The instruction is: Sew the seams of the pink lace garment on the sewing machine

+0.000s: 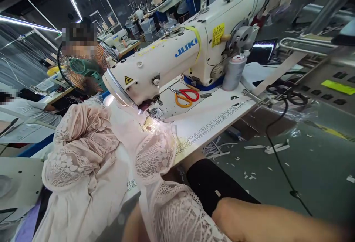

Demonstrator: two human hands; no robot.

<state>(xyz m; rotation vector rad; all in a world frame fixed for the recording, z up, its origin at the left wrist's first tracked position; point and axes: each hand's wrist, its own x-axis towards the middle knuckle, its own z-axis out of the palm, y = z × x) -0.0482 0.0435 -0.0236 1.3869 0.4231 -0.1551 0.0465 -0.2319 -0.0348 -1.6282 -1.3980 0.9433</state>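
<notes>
A pale pink lace bra point(155, 157) runs from under the sewing head down past the table's front edge, its nearer lace part point(183, 208) close to me. My right arm comes in from the lower right, and my right hand point(224, 212) is at the edge of that lace; its fingers are hidden. At the bottom a strip of skin shows beside the bra, and I cannot tell whether it is arm or leg. My left hand cannot be made out. The white JUKI sewing machine point(166, 64) stands over the lit cloth at its needle area.
More pink lace bras point(80, 142) are heaped left of the machine. Red and orange-handled scissors point(185, 98) lie on the machine bed near a grey thread cone point(234, 72). Behind stands a fan point(83, 64), with people beyond it. Scraps and a black cable point(277, 157) are at right.
</notes>
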